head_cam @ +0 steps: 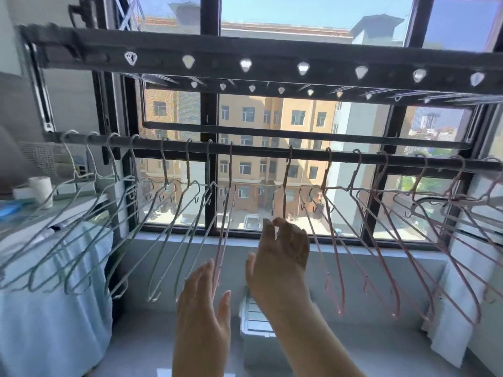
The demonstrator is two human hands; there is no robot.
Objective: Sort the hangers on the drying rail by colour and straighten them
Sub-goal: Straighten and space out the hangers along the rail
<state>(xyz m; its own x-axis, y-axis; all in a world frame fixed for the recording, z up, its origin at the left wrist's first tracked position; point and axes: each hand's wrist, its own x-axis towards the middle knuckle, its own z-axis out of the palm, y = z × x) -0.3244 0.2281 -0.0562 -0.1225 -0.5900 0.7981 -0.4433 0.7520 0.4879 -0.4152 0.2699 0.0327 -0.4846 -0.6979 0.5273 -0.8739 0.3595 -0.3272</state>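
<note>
A dark drying rail (261,153) runs across the window. Several pale green wire hangers (89,240) hang along its left half, tilted. Several pink hangers (381,240) hang along the right half. One pink hanger (226,213) hangs next to the green group; my left hand (202,297) is open beside its lower end, fingers straight. Another pink hanger (285,183) hangs near the middle; my right hand (280,251) pinches its thin wire with thumb and fingertips.
A second perforated rack bar (272,63) crosses above the rail. A white cloth-covered object (54,308) stands at the left, a white cloth (457,308) at the right. A white plastic box (255,317) sits on the sill below my hands.
</note>
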